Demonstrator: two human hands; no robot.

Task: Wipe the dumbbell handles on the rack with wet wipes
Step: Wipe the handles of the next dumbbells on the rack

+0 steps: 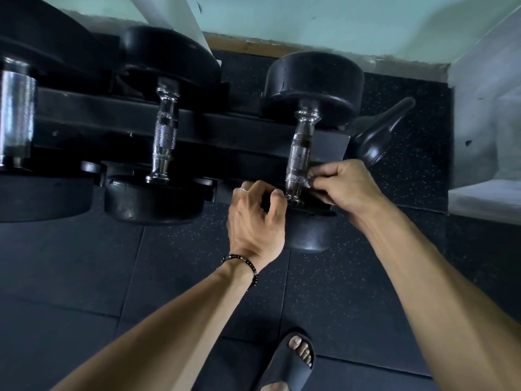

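The right hand (342,183) is pinching something small, likely a wipe, against the handle (298,159). The left hand (253,218), fingers curled, is touching the dumbbell's near end, probably steadying it.

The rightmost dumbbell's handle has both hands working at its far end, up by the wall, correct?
Not quite. The head view shows the left hand and right hand at the near end of the rightmost dumbbell's handle, by the weight closest to the person, not by the wall.

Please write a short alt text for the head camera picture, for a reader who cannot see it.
Two bare hands work at the near end of the chrome handle of the rightmost dumbbell on a black rack: the right hand pinches something small against it, the left hand curls beside it. More dumbbells lie to the left.
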